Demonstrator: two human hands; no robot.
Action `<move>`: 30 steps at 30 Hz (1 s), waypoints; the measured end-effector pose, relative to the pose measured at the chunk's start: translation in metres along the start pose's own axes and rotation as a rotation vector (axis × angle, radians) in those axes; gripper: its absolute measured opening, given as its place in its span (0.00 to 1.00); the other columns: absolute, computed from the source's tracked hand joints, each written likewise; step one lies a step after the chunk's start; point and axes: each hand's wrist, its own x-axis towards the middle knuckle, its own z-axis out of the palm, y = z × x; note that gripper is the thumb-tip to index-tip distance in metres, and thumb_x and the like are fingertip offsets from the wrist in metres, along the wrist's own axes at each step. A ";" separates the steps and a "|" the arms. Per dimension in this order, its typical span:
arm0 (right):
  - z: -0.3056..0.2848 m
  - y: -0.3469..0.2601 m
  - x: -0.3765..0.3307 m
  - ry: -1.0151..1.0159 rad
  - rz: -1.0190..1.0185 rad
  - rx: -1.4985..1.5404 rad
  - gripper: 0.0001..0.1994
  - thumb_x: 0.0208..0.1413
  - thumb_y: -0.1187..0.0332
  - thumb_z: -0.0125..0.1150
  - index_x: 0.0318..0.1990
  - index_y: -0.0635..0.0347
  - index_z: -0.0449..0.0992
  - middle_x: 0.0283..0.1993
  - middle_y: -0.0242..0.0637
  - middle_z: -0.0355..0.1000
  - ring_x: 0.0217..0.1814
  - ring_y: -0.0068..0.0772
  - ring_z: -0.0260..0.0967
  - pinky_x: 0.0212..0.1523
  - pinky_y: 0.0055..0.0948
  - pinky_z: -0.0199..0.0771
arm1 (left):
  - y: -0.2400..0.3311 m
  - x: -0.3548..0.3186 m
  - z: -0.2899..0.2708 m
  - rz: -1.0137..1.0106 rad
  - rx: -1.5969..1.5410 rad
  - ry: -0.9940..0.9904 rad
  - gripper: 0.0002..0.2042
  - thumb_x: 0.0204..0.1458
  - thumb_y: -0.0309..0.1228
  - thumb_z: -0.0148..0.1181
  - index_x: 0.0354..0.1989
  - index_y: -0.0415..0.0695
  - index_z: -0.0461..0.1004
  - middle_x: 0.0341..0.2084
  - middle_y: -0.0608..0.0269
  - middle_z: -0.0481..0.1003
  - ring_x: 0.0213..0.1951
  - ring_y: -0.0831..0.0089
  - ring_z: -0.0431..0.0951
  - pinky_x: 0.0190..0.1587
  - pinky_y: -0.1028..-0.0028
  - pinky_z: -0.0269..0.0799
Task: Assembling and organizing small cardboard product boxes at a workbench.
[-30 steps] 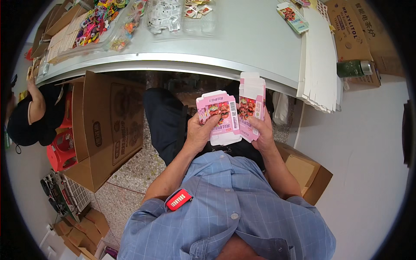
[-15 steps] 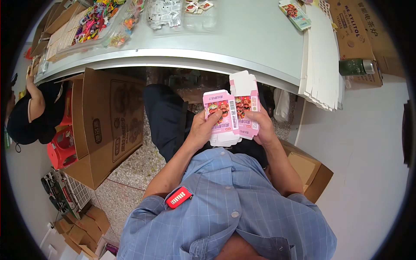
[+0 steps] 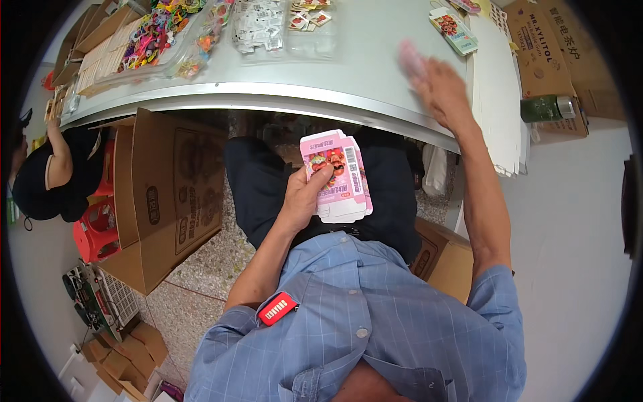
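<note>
My left hand (image 3: 307, 195) grips a small stack of flat pink cartons (image 3: 338, 171) over my lap. Its thumb presses on the printed front, and the edges of more cartons show behind the top one. Over the tabletop (image 3: 375, 74), my right hand (image 3: 439, 90) is stretched far forward and smeared by motion. A blurred pink thing (image 3: 413, 59) juts from its fingers; its kind is too unclear to name. Just right of that hand lies a stack of green and white printed packets (image 3: 454, 31).
Clear trays hold colourful trinkets (image 3: 157, 33), white sachets (image 3: 260, 27) and small picture cards (image 3: 309, 19). White card sheets (image 3: 492, 100) line the table's right side, beside a green flask (image 3: 546, 108). A large open cardboard box (image 3: 171, 187) stands left of my legs. Another person (image 3: 57, 167) is at far left.
My right hand has left the cartons over my lap and swung forward and right over the table. My left hand keeps its cartons; the raised white flap is no longer visible.
</note>
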 end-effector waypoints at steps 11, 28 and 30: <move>-0.039 -0.103 -0.050 -0.633 -0.053 1.259 0.20 0.47 0.67 0.75 0.48 0.61 0.78 0.41 0.27 0.76 0.35 0.14 0.64 0.36 0.20 0.66 | 0.005 -0.005 0.000 -0.002 0.259 -0.084 0.14 0.64 0.35 0.57 0.50 0.37 0.76 0.39 0.65 0.79 0.39 0.80 0.79 0.43 0.76 0.76; -0.071 -0.100 -0.123 0.422 -0.378 1.102 0.12 0.50 0.84 0.59 0.41 0.60 0.70 0.43 0.45 0.76 0.48 0.47 0.77 0.48 0.45 0.78 | -0.003 0.010 -0.020 0.018 0.159 0.032 0.39 0.68 0.59 0.29 0.50 0.32 0.77 0.45 0.51 0.78 0.46 0.69 0.78 0.53 0.72 0.72; -0.065 -0.104 -0.125 0.448 -0.490 0.841 0.13 0.50 0.83 0.60 0.42 0.58 0.71 0.44 0.43 0.76 0.50 0.50 0.76 0.50 0.48 0.78 | -0.001 0.006 -0.020 -0.077 -0.035 -0.057 0.41 0.66 0.62 0.31 0.54 0.30 0.74 0.48 0.49 0.78 0.49 0.66 0.79 0.57 0.69 0.72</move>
